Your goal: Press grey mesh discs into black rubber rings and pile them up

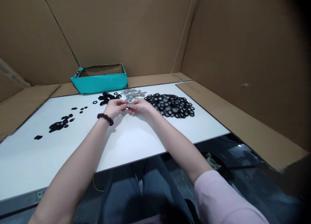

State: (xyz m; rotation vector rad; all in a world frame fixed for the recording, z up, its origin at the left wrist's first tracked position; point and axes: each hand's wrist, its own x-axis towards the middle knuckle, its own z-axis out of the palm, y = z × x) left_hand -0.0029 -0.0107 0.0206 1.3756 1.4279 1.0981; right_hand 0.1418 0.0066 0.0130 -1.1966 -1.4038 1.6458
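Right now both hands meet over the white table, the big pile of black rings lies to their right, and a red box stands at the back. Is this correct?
Not quite: the box is teal, not red, as the head view shows. The left hand and right hand do meet over the white table, and the pile of black rings lies to their right.

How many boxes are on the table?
1. The teal open-topped cardboard box sits at the far edge of the white table, behind the small black rings. No other box shows.

Small grey disc (128, 105) between fingertips
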